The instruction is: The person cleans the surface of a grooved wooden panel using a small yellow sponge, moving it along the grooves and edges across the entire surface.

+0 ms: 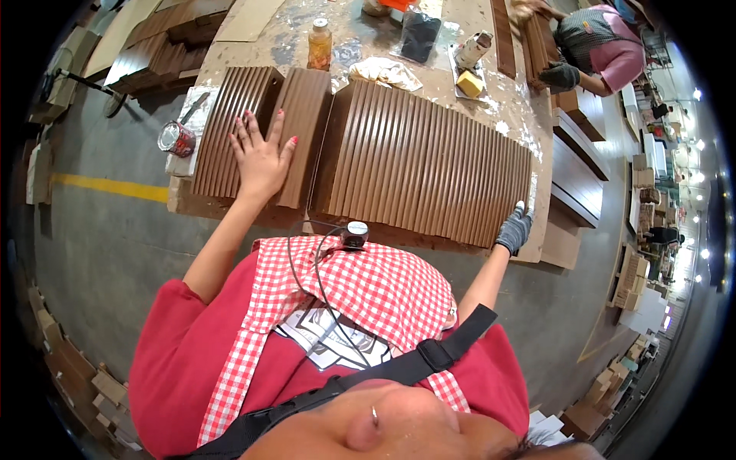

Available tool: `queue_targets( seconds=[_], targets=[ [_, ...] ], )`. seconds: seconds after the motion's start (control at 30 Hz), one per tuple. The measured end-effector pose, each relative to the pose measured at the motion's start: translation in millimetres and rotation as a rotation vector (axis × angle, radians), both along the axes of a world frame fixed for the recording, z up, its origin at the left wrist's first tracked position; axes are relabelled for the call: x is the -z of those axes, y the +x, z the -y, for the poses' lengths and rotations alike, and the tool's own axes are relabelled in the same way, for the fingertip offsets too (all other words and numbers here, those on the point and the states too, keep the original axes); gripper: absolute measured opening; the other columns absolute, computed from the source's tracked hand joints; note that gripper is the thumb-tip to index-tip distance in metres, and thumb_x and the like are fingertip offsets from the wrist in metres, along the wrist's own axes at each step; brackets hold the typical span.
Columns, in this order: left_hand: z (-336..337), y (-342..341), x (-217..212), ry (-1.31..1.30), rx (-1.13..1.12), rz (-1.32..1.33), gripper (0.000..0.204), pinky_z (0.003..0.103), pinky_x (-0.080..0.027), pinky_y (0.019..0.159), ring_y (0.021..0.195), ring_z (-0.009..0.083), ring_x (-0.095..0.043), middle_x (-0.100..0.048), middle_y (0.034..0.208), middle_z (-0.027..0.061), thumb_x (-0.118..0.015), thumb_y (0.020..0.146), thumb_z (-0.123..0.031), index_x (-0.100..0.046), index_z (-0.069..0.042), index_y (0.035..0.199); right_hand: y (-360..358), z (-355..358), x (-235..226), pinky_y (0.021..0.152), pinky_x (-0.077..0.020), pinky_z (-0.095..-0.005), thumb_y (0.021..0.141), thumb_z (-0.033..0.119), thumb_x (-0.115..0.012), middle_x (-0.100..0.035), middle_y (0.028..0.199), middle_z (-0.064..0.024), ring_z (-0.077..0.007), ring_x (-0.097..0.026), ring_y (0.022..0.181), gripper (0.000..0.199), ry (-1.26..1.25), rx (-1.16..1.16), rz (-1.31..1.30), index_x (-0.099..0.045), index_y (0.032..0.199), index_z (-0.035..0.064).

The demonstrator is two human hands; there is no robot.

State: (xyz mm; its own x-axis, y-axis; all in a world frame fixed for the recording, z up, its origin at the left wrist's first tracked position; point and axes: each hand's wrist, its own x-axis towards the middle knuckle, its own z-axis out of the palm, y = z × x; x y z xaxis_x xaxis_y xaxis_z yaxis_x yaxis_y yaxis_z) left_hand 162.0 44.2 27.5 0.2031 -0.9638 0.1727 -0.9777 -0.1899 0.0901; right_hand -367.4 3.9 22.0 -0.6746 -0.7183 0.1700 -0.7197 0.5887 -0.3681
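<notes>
Head view: we see a paint-spattered worktable (287,38) on a grey floor (115,238) crossed by a yellow line (111,187), in a hall stacked with timber. On the table's near side lie a large ridged brown piece (425,165), a smooth brown piece (305,130) and a smaller ridged brown piece (230,138), side by side. Our left hand (263,165) rests flat, fingers spread wide, across the smaller ridged and smooth pieces. Our gloved right hand (515,228) is at the large piece's near right corner; we cannot tell whether its fingers grip the underside. The fisheye rim cuts off a co-worker (606,46) at upper right, and the far stacks blur. A tin (177,139) bears a printed red label and our shirt a dark-and-white print (337,337); the tin's lettering is too small to make out.
</notes>
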Motion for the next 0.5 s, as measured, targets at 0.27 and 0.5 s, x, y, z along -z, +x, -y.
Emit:
queue_targets(
  seconds=[0.27, 0.5],
  targets=[
    [2.0, -33.4, 15.0, -0.011, 0.052, -0.181, 0.062, 0.062, 0.001, 0.104, 0.136, 0.0458, -0.001, -0.006, 0.147, 0.0279, -0.037, 0.093, -0.048, -0.017, -0.022, 0.145, 12.4, -4.5, -2.2, 0.097, -0.0375, -0.0398, 0.092, 0.042, -0.043, -0.05, 0.126, -0.0225, -0.0368, -0.049, 0.115, 0.054, 0.003, 0.003, 0.05, -0.047, 0.127, 0.0005],
    [-10.2, 34.1, 10.6, -0.131, -0.082, -0.105, 0.058, 0.062, -0.001, 0.104, 0.138, 0.0379, -0.006, -0.011, 0.148, 0.0215, -0.041, 0.092, -0.044, -0.025, -0.022, 0.143, 7.8, -6.3, 3.9, 0.097, -0.0374, -0.0406, 0.092, 0.043, -0.042, -0.051, 0.125, -0.0233, -0.0368, -0.049, 0.114, 0.054, 0.006, 0.003, 0.035, -0.047, 0.126, 0.0006]
  ],
)
